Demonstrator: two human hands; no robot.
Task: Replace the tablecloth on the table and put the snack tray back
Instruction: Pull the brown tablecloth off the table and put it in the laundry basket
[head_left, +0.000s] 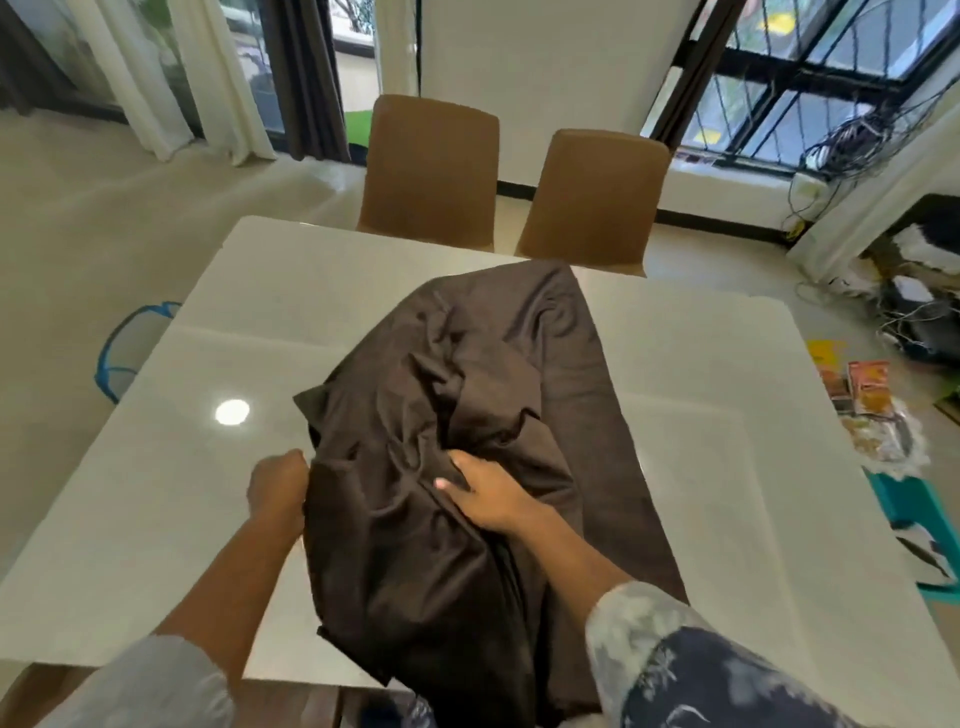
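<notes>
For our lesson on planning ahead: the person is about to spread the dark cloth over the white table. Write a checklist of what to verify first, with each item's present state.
1. Left hand grips the cloth edge: ok.
2. Right hand has hold of the dark cloth: ok, fingers pressed into the folds.
3. White table free of objects where visible: ok.
4. Cloth unfolded flat: not ok, it lies bunched in the middle.
5. Two brown chairs clear of the far edge: cannot tell.
6. Snack tray within reach: cannot tell, none clearly in view.
</notes>
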